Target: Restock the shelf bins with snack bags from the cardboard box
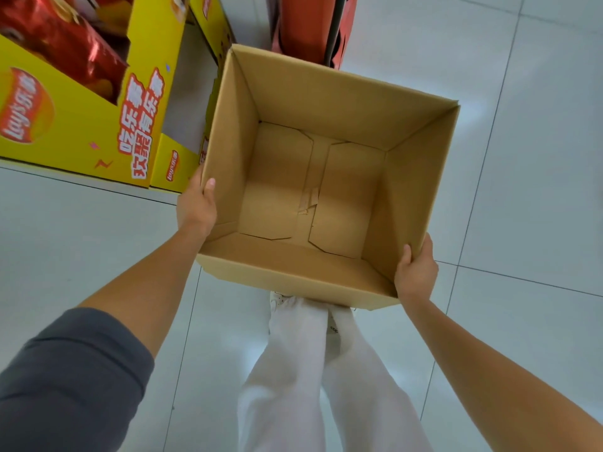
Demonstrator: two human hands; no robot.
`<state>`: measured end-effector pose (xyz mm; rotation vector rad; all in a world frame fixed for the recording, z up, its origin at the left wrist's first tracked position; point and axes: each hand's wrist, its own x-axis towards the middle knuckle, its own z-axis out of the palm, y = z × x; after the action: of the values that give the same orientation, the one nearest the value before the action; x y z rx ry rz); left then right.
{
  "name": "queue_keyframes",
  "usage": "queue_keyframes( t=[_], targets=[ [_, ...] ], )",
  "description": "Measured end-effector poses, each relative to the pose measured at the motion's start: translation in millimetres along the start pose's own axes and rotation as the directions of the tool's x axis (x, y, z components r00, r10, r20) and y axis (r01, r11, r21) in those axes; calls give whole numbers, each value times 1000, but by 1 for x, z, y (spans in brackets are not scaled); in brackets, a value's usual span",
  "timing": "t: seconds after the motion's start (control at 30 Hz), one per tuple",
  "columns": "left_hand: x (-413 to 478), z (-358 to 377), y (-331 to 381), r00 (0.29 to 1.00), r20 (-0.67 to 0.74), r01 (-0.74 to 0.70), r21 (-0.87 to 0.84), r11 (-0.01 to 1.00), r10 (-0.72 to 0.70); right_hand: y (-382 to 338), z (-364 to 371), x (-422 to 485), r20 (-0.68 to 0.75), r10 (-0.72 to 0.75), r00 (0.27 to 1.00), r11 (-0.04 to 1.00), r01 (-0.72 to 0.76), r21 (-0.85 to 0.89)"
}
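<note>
I see a plain corrugated cardboard box (326, 93), square and open-topped, its taped bottom flaps showing. It is held above glossy pale floor tiles (522, 158), just right of a yellow printed shelf bin (65, 125) with crinkly red foil snack bags (58, 37) in it. My left hand (195, 207) grips the left wall's rim, thumb inside. My right hand (416, 272) grips the near right corner, thumb over the edge. Both arms stretch forward.

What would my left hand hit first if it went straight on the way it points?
Probably the yellow display bin just ahead of the left hand gripping the cardboard box; depth is unclear, though.
</note>
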<state>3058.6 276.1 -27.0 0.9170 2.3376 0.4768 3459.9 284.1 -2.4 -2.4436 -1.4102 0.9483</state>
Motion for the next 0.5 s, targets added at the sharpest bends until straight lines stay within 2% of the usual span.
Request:
queue_keyframes(
  t=[0.27,0.5],
  targets=[
    [-1,-1,3,1000,4,22,42,999,-22,-1,-1,0,19,19,1000,1000,-19,0],
    [-27,-25,37,995,32,92,176,980,-99,-18,-39,-12,140,40,989,999,-38,-15]
  ],
)
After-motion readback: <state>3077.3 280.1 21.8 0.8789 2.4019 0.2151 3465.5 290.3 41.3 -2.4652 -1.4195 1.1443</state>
